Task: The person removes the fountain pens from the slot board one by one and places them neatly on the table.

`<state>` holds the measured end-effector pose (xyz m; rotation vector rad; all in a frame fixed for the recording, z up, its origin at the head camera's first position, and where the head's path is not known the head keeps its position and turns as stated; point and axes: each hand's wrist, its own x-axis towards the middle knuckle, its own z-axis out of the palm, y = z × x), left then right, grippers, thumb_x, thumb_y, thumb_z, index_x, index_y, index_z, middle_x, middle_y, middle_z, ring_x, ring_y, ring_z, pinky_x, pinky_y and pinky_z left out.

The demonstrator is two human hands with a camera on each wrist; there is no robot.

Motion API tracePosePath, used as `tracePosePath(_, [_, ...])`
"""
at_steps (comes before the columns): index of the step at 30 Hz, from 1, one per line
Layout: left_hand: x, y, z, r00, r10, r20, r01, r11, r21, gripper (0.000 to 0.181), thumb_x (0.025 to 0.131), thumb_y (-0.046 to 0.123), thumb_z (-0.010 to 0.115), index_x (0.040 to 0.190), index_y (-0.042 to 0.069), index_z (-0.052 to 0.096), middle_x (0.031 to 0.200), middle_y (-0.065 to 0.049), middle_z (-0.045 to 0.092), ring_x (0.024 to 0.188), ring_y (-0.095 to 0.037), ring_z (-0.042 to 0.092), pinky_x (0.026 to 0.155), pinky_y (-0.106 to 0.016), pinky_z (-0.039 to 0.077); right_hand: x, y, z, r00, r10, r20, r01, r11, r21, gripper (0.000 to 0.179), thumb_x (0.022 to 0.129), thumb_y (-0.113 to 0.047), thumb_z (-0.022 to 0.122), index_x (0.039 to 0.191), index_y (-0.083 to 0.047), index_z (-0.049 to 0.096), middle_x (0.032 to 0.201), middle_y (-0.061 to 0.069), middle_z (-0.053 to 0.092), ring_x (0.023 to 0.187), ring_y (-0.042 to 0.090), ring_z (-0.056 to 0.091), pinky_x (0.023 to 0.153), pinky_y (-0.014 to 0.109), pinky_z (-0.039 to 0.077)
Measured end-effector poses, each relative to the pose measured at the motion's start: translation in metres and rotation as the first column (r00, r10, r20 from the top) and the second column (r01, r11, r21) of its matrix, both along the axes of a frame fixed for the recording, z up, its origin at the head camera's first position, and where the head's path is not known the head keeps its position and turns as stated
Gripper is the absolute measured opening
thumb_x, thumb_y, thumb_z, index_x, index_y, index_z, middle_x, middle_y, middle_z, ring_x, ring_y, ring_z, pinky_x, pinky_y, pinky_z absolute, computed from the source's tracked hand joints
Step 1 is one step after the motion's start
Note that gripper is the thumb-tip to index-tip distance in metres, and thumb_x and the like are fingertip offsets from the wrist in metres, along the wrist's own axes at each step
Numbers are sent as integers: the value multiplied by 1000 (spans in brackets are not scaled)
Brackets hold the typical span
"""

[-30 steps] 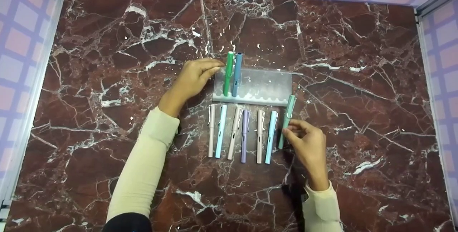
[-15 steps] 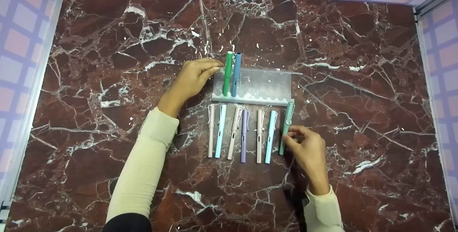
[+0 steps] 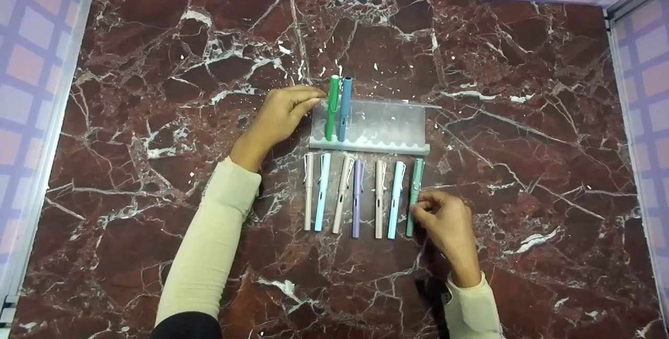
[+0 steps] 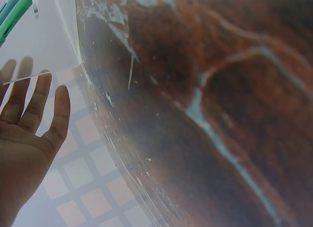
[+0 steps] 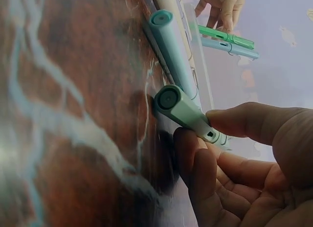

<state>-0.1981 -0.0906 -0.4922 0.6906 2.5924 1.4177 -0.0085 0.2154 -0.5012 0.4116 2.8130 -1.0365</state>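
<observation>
My right hand [image 3: 444, 224] pinches a sage-green pen [image 3: 415, 193] between thumb and fingers. The pen lies low at the right end of a row of capped pens; in the right wrist view its round end [image 5: 168, 100] faces the camera beside a light-blue pen [image 5: 173, 53]. My left hand [image 3: 285, 114] holds the upper left corner of a clear pen stand [image 3: 389, 125], thumb and fingers meeting at its edge. Some of its fingers show through the clear panel [image 4: 54, 36] in the left wrist view. A green pen [image 3: 332, 109] and a blue pen [image 3: 345, 112] stand in the stand's left slots.
Left of the held pen lie a light-blue pen [image 3: 395, 200], a beige pen [image 3: 379, 200], a purple pen [image 3: 357, 200] and several others, in front of the stand's scalloped ledge [image 3: 376, 147]. Checkered panels [image 3: 42, 67] border the marbled table [image 3: 157, 67].
My right hand has brought the sage-green pen down toward me and slightly left, away from the stand's right corner and into line with the row. My left hand has stayed in place.
</observation>
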Motion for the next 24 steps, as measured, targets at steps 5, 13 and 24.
tracePosePath(5, [0, 1, 0, 1000, -1, 2, 1, 1000, 6, 23, 100, 13, 60, 117, 2, 72, 127, -15, 68, 123, -26, 63, 112, -29, 46, 1, 0, 0, 1000, 10, 8, -10, 1000, 18, 13, 76, -14, 83, 85, -8, 76, 75, 2, 73, 64, 15, 61, 66, 33, 52])
tracePosePath(13, [0, 0, 1, 1000, 8, 3, -8, 1000, -4, 23, 100, 13, 60, 117, 2, 72, 126, -13, 69, 122, -25, 64, 111, -29, 46, 1, -3, 3, 998, 13, 56, -15, 1000, 21, 11, 76, -14, 83, 83, -10, 76, 74, 0, 72, 63, 14, 59, 65, 33, 52])
tracePosePath(24, [0, 1, 0, 1000, 9, 2, -9, 1000, 2, 24, 101, 14, 60, 118, 3, 72, 125, -13, 69, 121, -24, 64, 111, -29, 46, 0, -5, 6, 997, 13, 74, -14, 1000, 17, 15, 76, -13, 85, 88, -9, 77, 74, -1, 74, 63, 13, 64, 67, 37, 56])
